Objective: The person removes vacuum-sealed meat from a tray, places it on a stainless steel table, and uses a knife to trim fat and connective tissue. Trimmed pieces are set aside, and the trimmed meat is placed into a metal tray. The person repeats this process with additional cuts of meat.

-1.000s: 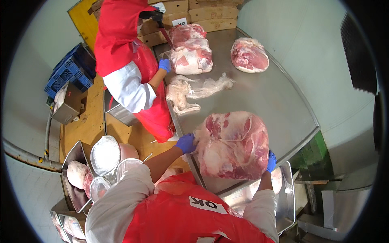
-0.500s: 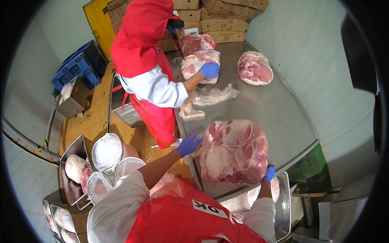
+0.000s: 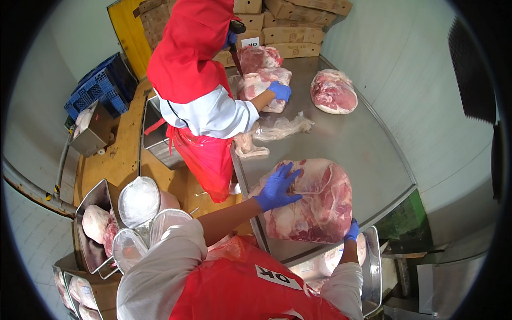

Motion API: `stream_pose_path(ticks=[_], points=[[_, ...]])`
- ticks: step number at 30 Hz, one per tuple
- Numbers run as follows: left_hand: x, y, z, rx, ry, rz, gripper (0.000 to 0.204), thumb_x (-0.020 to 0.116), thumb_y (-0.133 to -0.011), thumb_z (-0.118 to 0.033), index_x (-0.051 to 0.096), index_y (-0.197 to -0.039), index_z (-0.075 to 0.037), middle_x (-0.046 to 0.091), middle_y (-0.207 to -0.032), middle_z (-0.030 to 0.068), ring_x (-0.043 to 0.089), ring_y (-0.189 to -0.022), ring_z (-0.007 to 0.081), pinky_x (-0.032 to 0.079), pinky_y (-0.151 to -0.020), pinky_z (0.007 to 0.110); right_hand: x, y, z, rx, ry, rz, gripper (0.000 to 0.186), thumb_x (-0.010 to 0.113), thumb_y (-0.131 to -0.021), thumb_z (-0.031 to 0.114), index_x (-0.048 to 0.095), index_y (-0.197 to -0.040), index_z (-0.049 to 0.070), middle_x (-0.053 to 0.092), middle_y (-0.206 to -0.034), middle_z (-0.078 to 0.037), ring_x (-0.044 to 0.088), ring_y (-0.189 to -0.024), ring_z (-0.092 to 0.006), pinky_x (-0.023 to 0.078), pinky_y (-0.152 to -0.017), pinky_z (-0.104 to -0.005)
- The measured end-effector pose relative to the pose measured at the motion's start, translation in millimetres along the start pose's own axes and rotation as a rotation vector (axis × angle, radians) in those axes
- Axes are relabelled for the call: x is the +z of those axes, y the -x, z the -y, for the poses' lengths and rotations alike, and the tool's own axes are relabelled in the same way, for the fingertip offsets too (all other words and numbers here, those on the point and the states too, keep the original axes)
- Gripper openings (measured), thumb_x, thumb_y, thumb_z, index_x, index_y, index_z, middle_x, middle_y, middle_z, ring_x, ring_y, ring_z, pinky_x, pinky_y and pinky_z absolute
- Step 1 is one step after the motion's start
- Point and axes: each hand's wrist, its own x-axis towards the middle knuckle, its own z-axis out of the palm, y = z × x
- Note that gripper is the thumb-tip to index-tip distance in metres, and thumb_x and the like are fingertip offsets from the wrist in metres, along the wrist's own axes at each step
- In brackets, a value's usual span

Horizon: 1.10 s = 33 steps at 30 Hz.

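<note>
A large, squarish block of pink meat with white fat and translucent film (image 3: 314,213) lies on the near end of the steel table (image 3: 368,149). My blue-gloved left hand (image 3: 277,189) rests on its upper left, fingers spread over the surface. My blue-gloved right hand (image 3: 350,230) grips the block's lower right edge, its fingers partly hidden. Crumpled translucent material (image 3: 277,128), apparently plastic, lies beyond the block. A co-worker in red hood and apron (image 3: 184,64) stands at the table's left side, one gloved hand on a farther meat piece (image 3: 257,84), holding a dark tool in the other.
Another cut of meat (image 3: 333,92) lies at the table's far right. Cardboard boxes (image 3: 290,36) are stacked behind. At lower left stand steel tubs with meat (image 3: 96,224) and round lidded containers (image 3: 140,200). Blue plastic crates (image 3: 93,93) are at left; a pale wall borders the right.
My left hand has moved from the block's left edge up and rightward onto its top, fingers spreading. The co-worker's gloved hand has moved right onto the farther meat.
</note>
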Motion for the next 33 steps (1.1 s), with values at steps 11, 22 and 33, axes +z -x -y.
stream_pose_path(ticks=[11, 22, 33], points=[[27, -15, -16, 0.115, -0.072, 0.014, 0.074, 0.064, -0.087, -0.059, 0.054, -0.141, -0.01, 0.042, -0.149, 0.0245, 0.036, -0.139, 0.0456, 0.022, -0.117, 0.059, 14, 12, 16, 0.204, -0.023, -0.076, 0.043, 0.054, -0.1, 0.039, 0.068, -0.115, 0.0, 0.071, -0.107, -0.01, 0.069, -0.091, -0.0252, 0.056, -0.082, -0.0383], [18, -15, -18, 0.071, -0.094, 0.06, 0.074, 0.063, -0.088, -0.057, 0.051, -0.144, -0.01, 0.04, -0.15, 0.0241, 0.035, -0.14, 0.0458, 0.02, -0.118, 0.059, 10, -4, -1, 0.211, 0.138, -0.165, 0.043, 0.05, -0.102, 0.035, 0.067, -0.116, -0.002, 0.069, -0.104, -0.01, 0.064, -0.087, -0.022, 0.053, -0.08, -0.0381], [25, -18, -19, 0.076, -0.076, 0.068, 0.074, 0.061, -0.089, -0.058, 0.05, -0.144, -0.01, 0.038, -0.152, 0.0235, 0.032, -0.142, 0.0449, 0.017, -0.12, 0.057, 7, 3, 15, 0.16, 0.308, -0.263, 0.042, 0.053, -0.101, 0.033, 0.068, -0.114, -0.004, 0.069, -0.103, -0.01, 0.064, -0.088, -0.0213, 0.053, -0.079, -0.0376]])
